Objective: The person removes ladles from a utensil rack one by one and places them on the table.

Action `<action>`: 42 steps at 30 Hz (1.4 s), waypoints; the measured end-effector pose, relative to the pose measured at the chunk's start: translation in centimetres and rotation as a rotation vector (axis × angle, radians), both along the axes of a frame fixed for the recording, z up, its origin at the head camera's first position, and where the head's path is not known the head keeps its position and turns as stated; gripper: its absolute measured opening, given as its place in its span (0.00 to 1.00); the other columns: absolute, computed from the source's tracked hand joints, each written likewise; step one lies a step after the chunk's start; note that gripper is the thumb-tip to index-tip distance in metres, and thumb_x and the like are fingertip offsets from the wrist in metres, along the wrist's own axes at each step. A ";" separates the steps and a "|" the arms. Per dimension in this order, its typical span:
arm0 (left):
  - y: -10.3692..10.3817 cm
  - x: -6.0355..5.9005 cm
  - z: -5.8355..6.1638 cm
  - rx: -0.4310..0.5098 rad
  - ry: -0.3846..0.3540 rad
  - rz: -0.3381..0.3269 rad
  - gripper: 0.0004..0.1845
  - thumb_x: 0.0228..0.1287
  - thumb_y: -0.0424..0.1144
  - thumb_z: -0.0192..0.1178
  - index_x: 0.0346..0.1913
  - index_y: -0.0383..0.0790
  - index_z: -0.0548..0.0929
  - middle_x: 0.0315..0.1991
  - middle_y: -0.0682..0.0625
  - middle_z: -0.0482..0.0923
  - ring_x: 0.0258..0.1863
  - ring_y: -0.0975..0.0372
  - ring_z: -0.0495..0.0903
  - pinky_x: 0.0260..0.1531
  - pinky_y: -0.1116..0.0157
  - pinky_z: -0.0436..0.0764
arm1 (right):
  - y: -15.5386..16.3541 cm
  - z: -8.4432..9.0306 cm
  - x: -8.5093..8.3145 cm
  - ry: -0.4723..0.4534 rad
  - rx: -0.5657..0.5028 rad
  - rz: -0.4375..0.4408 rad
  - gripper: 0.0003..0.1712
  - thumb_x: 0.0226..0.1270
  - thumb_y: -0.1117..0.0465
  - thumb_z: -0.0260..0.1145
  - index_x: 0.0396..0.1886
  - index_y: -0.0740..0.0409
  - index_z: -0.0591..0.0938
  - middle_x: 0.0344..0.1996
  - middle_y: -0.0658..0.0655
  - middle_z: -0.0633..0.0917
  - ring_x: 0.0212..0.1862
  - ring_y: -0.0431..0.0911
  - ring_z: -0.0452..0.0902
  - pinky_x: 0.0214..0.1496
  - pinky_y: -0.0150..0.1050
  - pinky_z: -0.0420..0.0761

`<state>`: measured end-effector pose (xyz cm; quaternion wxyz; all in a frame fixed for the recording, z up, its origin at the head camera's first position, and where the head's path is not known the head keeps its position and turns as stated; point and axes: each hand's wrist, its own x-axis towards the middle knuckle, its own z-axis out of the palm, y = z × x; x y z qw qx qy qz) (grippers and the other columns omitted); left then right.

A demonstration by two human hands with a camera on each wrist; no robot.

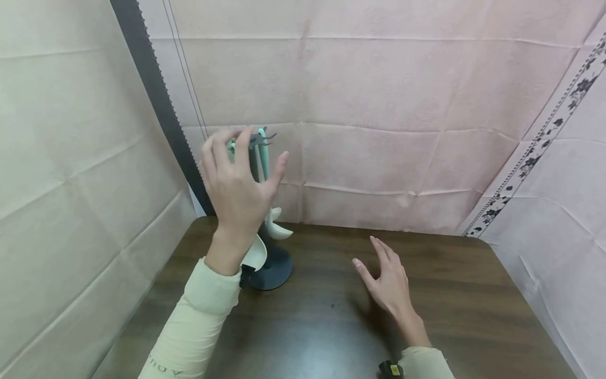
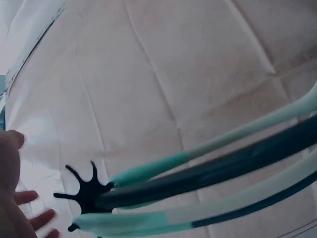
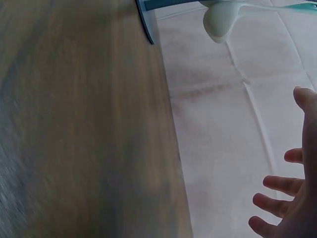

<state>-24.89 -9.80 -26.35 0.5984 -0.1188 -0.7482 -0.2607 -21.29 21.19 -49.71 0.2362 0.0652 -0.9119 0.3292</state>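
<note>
- Left of centre in the head view, a dark stand (image 1: 274,269) rises from a round base on the brown table (image 1: 454,295), with kitchen utensils hanging about its post.
- Across the middle left of that frame, the left hand (image 1: 238,192) covers part of the stand, fingers bent and thumb set apart; it pinches nothing.
- Low beside the post, a white bowl-shaped utensil (image 1: 255,256) shows at the wrist, and a white scoop (image 1: 278,230) hangs just to its right; a green handle (image 1: 263,155) runs up behind the thumb.
- Right of centre, lower down, the right hand (image 1: 389,284) is well apart from the stand, over the table, fingers loosely extended and thumb out.
- Behind all this, a creased pale cloth (image 1: 360,84) fills the upper frame; pale sleeves (image 1: 203,305) reach in from the bottom edge.
- At the lower left of the left wrist view, the left hand is spread near the dark hooks (image 2: 90,193) at the stand's top, holding nothing. From there the post and the pale green and white handles slant toward the right edge.
- Along the right edge of the right wrist view, the right hand shows separated fingers, again with nothing between them. Part of the stand and a white utensil bowl lie at the top; table fills the left, cloth the right.
</note>
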 end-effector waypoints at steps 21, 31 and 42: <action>0.4 -1.4 5.7 -0.169 -0.733 0.230 0.30 0.80 0.55 0.43 0.69 0.37 0.77 0.64 0.30 0.72 0.65 0.34 0.70 0.64 0.41 0.71 | -4.9 -0.2 -0.1 -0.027 0.015 0.108 0.45 0.73 0.33 0.65 0.84 0.40 0.66 0.79 0.53 0.69 0.77 0.57 0.65 0.68 0.71 0.68; 1.7 -2.8 6.3 -0.293 -0.936 0.343 0.37 0.82 0.66 0.35 0.78 0.46 0.70 0.72 0.32 0.67 0.68 0.32 0.68 0.70 0.41 0.65 | -7.2 1.5 -1.3 0.003 0.057 0.190 0.47 0.72 0.30 0.64 0.84 0.40 0.65 0.79 0.54 0.69 0.77 0.56 0.65 0.72 0.70 0.66; 1.6 -3.2 5.6 -0.269 -0.875 0.354 0.33 0.82 0.63 0.39 0.72 0.47 0.80 0.71 0.35 0.70 0.65 0.34 0.71 0.67 0.42 0.66 | -8.1 3.1 -2.1 0.048 0.080 0.223 0.46 0.71 0.30 0.65 0.83 0.40 0.66 0.78 0.53 0.70 0.76 0.55 0.66 0.70 0.68 0.69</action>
